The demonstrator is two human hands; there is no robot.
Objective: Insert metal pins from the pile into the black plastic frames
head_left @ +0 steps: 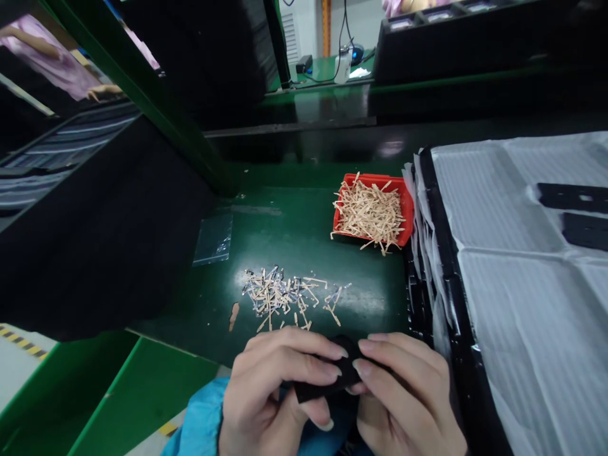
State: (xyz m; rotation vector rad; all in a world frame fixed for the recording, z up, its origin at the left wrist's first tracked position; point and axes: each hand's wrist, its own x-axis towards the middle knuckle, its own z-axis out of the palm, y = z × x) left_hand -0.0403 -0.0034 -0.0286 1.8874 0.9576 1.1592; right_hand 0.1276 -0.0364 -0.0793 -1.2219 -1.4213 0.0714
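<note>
Both of my hands meet at the bottom centre over the near edge of the green table (294,234). My left hand (273,392) and my right hand (408,392) curl their fingers round a small black part (332,377), thumbs beneath it. Most of the part is hidden by my fingers. Just beyond them lies a scatter of thin tan strips and clear film bits (285,297). A red tray (406,212) heaped with tan strips stands farther back to the right.
A stack of black trays lined with white sheets (522,253) fills the right side, with black parts (574,197) on top. A clear plastic bag (213,239) lies at the left. A green post (156,107) and dark shelving rise at left. Another person's arm (57,63) shows far left.
</note>
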